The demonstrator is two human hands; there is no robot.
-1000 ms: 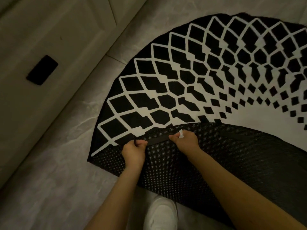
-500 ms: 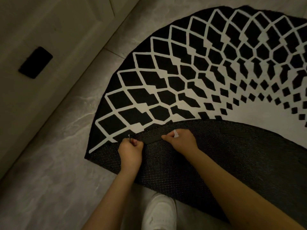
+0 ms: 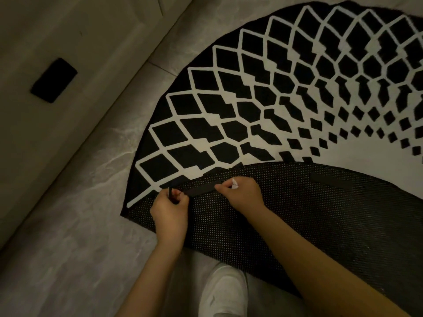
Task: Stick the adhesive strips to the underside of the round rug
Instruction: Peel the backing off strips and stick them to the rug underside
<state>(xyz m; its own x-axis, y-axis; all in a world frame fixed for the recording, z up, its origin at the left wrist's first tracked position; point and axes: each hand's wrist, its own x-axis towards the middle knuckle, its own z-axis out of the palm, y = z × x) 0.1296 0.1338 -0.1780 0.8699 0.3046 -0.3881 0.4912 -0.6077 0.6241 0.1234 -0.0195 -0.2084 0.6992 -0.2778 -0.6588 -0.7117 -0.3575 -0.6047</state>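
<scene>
On the grey marbled floor [image 3: 68, 225] beside a pale cabinet front [image 3: 57, 30], the round rug [image 3: 263, 99] lies with its near part folded over, so the dark, dotted mesh underside [image 3: 309, 225] faces up against the black-and-white diamond pile. Over the last second little has moved: both hands have stayed at the fold line, working the same adhesive strip [image 3: 201, 190], and the shift between pictures looks mostly like the head camera moving. That suggests the strip is being pressed and seated rather than newly fetched, so this stage of the task seems close to done, with more strips possibly to follow. A second strip [image 3: 327, 179], flat, dark and matte, already sits on the underside well to the right. The right hand [image 3: 240, 193] has its fingers curled, pinching the right end of the strip, with a small white scrap [image 3: 234, 183], perhaps peeled backing, tucked between its fingers. The left hand [image 3: 170, 213] pinches the strip's left end, which curls up off the mesh. The backing looks grippy and woven, the pile plush, the strip thin and flexible. A white shoe [image 3: 223, 291] stands just off the folded edge, and a small black rectangle [image 3: 53, 80] is set in the cabinet front.
</scene>
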